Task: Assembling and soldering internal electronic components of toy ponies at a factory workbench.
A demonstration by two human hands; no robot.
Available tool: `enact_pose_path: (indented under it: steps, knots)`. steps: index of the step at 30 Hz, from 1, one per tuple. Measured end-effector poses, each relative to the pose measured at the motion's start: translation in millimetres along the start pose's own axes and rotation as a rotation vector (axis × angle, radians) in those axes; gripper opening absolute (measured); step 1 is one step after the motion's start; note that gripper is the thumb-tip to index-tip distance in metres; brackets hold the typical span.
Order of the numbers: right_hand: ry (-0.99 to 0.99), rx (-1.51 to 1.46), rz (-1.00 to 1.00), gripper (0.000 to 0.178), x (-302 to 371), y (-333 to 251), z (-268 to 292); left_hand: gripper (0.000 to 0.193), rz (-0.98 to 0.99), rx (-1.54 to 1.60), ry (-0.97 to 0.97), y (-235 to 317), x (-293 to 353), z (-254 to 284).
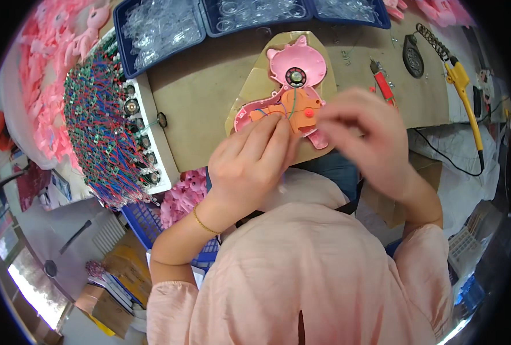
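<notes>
Pink shell [294, 56] on the desk [198, 109], hollow side up — likely for access inside. Left hand [247, 152] curled at the orange insert [300, 104], probably steadying it; grip hidden. Right hand [368, 131] blurred just beside — cannot tell whether grasping.

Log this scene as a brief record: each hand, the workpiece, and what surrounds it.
Left hand: fingertips bunched at the lower edge of the orange part; grip unclear
Right hand: motion-blurred, beside the orange part's right side; grip unclear
Workpiece: open pink toy shell, round dark disc near its neck
Far side: blue trays of clear plastic parts
Left: heap of coloured wires
Right: red-handled tool, yellow-handled tool
</notes>
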State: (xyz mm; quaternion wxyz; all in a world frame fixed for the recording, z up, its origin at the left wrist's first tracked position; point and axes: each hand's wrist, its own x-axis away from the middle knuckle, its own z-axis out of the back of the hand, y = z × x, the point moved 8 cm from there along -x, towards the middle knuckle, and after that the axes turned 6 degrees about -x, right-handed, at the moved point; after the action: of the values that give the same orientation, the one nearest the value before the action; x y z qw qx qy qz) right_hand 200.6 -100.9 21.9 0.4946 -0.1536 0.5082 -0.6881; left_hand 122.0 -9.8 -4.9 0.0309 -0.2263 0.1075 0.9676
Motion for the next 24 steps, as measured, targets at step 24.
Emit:
enact_pose_path:
  steps: [24]
  knots:
    - [0.128, 0.31, -0.291, 0.015, 78.1, 46.4, -12.3, 0.039, -0.109, -0.098, -0.054, 13.9, 15.6, -15.2]
